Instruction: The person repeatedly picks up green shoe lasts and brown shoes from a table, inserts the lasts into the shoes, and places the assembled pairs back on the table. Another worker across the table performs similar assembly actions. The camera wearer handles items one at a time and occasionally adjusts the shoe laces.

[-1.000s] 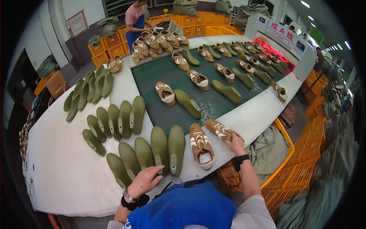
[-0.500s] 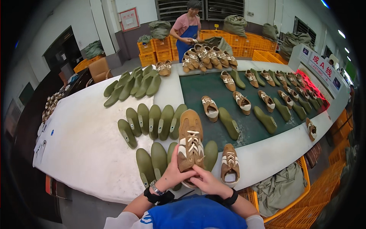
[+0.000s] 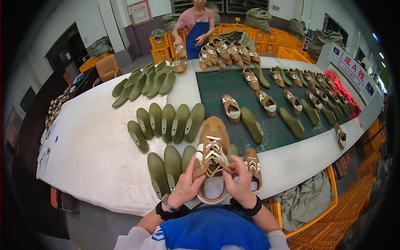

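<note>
Brown suede and white stripes: from where I stand, the shoe (image 3: 214, 130) is held toe-away above the counter's (image 3: 104, 166) near edge, seemingly being spread at its mouth, so the next move calls for an even two-sided hold. Left hand (image 3: 186, 189) and right hand (image 3: 242, 185) angle inward near that edge, fingers gripping opposite sides of the opening.

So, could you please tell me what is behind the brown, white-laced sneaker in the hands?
An olive-green, foot-shaped last shows partly left of the sneaker, another peeks out right; whatever the sneaker covers cannot be seen.
</note>
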Action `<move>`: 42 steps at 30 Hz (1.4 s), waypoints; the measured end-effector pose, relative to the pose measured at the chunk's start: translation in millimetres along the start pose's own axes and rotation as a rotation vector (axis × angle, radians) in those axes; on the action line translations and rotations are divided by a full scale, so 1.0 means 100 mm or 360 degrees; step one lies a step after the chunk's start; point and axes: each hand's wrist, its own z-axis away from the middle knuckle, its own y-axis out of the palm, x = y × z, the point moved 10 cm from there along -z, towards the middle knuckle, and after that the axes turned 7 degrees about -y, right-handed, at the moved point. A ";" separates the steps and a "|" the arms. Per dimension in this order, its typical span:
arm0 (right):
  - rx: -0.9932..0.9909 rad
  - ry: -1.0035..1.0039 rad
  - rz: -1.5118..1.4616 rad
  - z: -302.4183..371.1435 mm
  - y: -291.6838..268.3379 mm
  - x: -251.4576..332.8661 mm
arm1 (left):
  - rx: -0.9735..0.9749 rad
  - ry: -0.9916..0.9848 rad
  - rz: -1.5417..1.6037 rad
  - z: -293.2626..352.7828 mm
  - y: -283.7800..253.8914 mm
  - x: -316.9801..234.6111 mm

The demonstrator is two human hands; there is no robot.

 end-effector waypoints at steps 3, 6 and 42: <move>0.0004 -0.0040 -0.0070 0.01 -0.02 0.03 | -0.0024 -0.0036 -0.0031 -0.02 -0.03 0.05; 0.0291 -0.0343 0.0329 0.01 0.10 0.19 | -0.0057 -0.0101 -0.0133 -0.01 -0.05 0.06; 0.0575 0.0898 -0.0697 -1.24 0.41 -1.51 | -0.0782 -0.0681 0.0181 -0.41 -2.49 2.02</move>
